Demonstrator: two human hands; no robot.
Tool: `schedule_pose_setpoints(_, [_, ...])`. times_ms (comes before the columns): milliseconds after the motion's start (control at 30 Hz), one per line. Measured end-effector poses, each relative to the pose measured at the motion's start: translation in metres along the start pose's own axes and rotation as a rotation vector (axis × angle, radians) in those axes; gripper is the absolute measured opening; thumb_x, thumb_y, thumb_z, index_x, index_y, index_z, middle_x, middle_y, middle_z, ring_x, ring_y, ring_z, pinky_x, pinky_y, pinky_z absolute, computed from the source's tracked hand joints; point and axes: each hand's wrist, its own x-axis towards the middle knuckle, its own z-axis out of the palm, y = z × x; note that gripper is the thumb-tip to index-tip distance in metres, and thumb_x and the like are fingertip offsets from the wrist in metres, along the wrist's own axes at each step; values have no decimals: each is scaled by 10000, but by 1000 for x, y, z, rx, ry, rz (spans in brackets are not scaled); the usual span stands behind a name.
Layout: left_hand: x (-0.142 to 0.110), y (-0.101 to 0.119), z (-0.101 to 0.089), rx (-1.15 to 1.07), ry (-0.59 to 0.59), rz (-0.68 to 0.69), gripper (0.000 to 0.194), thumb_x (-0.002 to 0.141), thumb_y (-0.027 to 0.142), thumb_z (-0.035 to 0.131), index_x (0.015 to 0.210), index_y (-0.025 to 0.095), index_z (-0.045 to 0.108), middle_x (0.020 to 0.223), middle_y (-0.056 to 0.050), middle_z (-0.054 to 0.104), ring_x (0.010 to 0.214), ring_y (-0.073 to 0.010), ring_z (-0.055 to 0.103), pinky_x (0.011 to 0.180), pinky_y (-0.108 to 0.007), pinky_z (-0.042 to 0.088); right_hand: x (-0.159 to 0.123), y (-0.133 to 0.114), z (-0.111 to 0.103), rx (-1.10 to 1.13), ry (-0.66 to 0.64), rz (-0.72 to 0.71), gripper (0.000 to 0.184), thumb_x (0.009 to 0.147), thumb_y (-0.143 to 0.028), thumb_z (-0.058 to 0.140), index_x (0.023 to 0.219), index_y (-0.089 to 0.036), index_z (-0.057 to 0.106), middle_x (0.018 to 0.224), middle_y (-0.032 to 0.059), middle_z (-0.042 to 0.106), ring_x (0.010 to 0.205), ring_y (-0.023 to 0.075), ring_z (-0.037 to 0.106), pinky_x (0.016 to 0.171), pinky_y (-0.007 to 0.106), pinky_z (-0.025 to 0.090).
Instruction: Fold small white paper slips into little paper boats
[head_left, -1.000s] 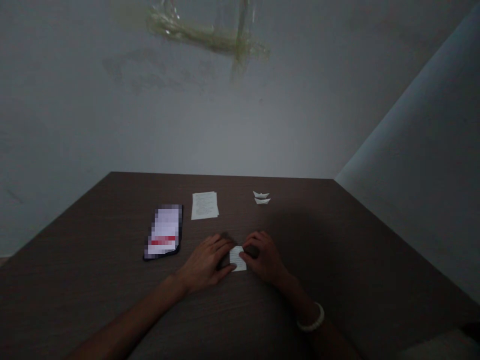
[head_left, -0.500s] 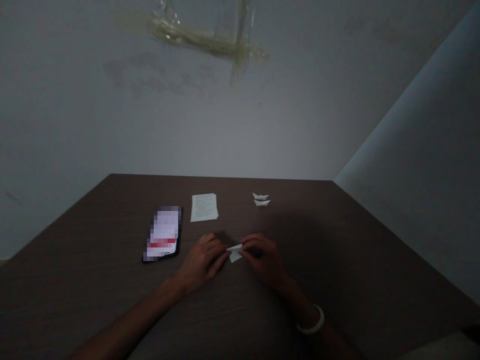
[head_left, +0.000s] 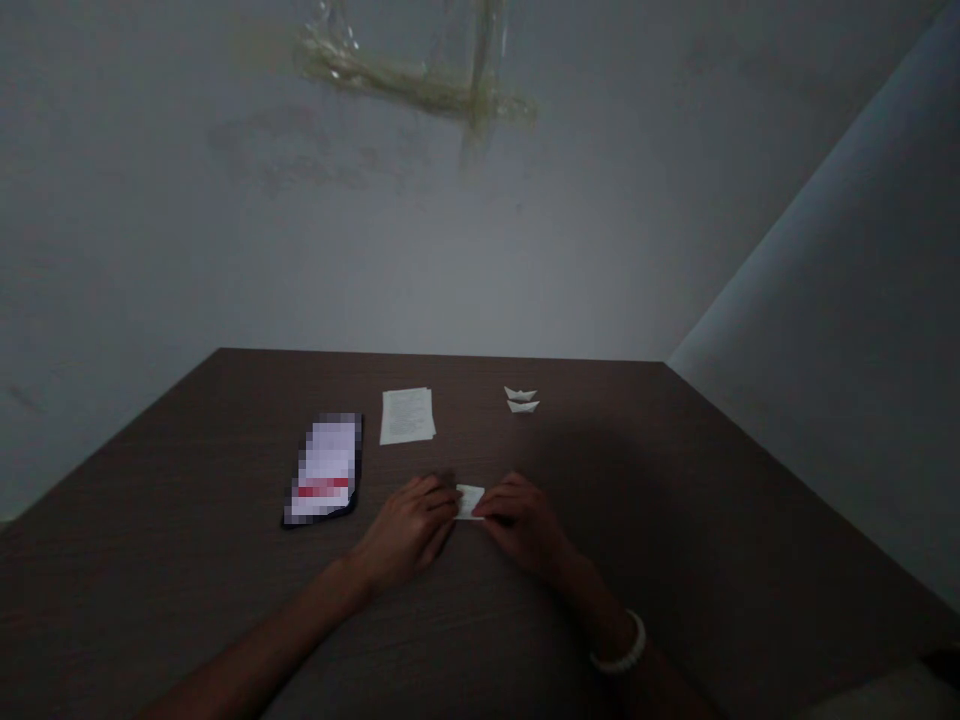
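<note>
Your left hand (head_left: 409, 525) and right hand (head_left: 526, 527) grasp opposite edges of the small paper (head_left: 470, 498), between them on the table (head_left: 150, 480); it now looks shorter front to back than a second ago, its near edge farther from you.

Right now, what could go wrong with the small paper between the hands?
The small paper might skew: the left hand and right hand touch opposite sides, so uneven pressure could twist it. A misaligned edge might go unnoticed: the hands partly cover the paper in dim light.
</note>
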Motion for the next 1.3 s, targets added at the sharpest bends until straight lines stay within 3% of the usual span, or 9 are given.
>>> schedule_pose_setpoints(367, [1,3,-5,-90,-84,-62,199,908,222,504,994,171,676,1105,-75,679,1034,-261,561,895,-436,450,-3,-4,-5,-72,-31,28,107,776,-175,703,837,-251,749,1042,31,697,907,188,564,797,312,488])
schedule_pose_setpoints(533, [1,2,-5,-100,-76,-26,227,905,194,497,1047,173,673,1122,-81,682,1045,-250,566,893,-425,462,-3,-4,-7,-101,-50,20,115,765,-173,707,837,-254,744,1084,29,692,902,187,563,801,321,484])
schedule_pose_setpoints(933, [-1,-2,1,-229,-14,80,265,942,133,435,931,169,697,803,-62,690,834,-184,586,762,-310,499,0,-5,-10,-116,-45,23,87,732,-185,725,773,-261,737,1072,6,716,868,203,573,779,343,488])
schedule_pose_setpoints(1100, [-2,-2,3,-200,8,74,251,941,138,443,886,163,686,758,-61,666,813,-187,580,718,-294,491,1,-7,-13,-95,-68,28,96,716,-171,732,765,-254,737,1078,12,716,888,205,582,783,347,485])
schedule_pose_setpoints(1300, [1,2,-2,-107,-60,10,196,897,160,495,988,164,668,1029,-84,689,978,-236,579,875,-409,484,0,-6,-14,-60,-91,14,93,744,-182,728,791,-260,747,1106,15,704,940,211,580,823,352,486])
